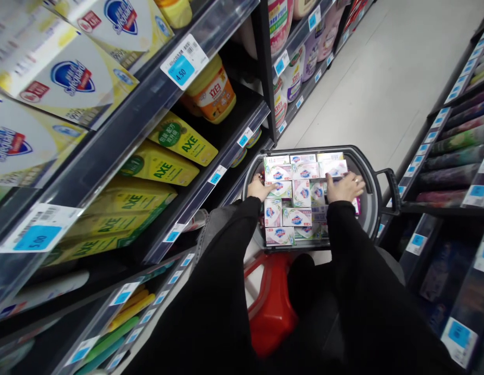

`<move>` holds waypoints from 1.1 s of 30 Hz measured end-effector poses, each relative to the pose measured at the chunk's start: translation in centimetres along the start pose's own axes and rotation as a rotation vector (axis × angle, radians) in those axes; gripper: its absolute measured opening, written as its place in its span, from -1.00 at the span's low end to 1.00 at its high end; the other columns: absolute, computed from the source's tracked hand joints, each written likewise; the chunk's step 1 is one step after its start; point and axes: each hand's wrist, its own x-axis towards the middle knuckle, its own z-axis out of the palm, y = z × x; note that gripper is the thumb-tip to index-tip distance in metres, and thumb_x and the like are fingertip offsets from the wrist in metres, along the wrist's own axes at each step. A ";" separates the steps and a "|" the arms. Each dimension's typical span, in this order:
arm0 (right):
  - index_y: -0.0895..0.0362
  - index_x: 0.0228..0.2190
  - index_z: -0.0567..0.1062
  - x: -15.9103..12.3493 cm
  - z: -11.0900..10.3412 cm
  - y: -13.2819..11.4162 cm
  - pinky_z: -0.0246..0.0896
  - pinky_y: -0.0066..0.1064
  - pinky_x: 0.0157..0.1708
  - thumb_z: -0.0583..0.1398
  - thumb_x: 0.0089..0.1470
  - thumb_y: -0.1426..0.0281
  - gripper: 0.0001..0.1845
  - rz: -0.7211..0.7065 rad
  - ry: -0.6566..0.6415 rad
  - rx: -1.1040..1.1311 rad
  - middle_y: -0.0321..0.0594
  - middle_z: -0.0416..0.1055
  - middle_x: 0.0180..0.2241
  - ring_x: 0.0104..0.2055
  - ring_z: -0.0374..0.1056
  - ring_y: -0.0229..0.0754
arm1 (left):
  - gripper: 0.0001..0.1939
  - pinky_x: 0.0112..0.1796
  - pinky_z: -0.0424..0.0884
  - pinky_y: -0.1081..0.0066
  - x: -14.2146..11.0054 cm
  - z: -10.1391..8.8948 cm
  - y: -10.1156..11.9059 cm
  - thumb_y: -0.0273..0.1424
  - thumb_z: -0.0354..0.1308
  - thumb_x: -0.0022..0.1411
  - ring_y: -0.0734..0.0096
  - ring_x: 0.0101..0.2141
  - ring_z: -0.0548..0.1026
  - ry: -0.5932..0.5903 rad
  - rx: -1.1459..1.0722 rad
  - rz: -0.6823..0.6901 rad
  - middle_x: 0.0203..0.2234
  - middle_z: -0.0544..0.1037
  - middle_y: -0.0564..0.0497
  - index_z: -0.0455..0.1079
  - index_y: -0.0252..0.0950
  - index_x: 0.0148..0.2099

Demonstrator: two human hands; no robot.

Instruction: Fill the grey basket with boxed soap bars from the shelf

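A dark grey basket (365,161) in front of me holds several white soap boxes (301,194) with blue and red logos, packed close together with their printed faces up. At the stack's left edge is my left hand (259,188), its thumb lying across a box and its other fingers partly hidden at the side. My right hand (345,187) rests at the right side of the stack, fingers spread and touching the boxes there. Neither hand lifts a box. A small magenta item (356,205) shows beside the right wrist, mostly covered.
A red plastic stool (274,307) stands below the basket, between my arms. On the left, shelves carry Safeguard cartons (72,78), yellow AXE bottles (162,167) and an orange-labelled tub (214,91). Another shelf (453,211) lines the right. Pale floor (367,83) runs ahead.
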 end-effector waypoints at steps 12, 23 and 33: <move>0.13 -0.32 0.44 -3.6 2.0 -1.9 0.08 -0.33 -0.31 0.16 0.15 0.14 -0.71 -0.255 -0.496 -0.043 -0.05 0.50 -0.29 -0.24 0.35 -0.02 | 0.05 0.21 0.13 0.22 -4.0 2.5 3.2 0.00 0.39 0.00 -0.07 0.23 0.25 0.071 0.274 -0.066 0.20 0.25 -0.47 0.06 -0.56 0.30; 0.14 -0.31 0.43 -3.5 3.2 -1.1 0.06 -0.32 -0.31 0.12 0.20 0.21 -0.75 -0.387 -0.429 -0.037 -0.05 0.45 -0.31 -0.30 0.30 -0.03 | -0.09 0.10 0.24 0.20 -4.6 2.5 4.2 -0.03 0.34 0.09 -0.13 0.17 0.31 0.058 0.252 -0.205 0.18 0.22 -0.48 0.08 -0.52 0.24; 0.23 -0.18 0.43 -3.9 3.0 -1.6 0.17 -0.26 -0.18 0.13 0.20 0.19 -0.66 -0.356 -0.411 -0.048 0.06 0.45 -0.23 -0.20 0.36 0.02 | -0.03 0.18 0.19 0.16 -4.5 2.1 3.3 0.02 0.29 0.10 -0.17 0.21 0.26 0.039 0.218 -0.162 0.19 0.23 -0.47 0.06 -0.57 0.30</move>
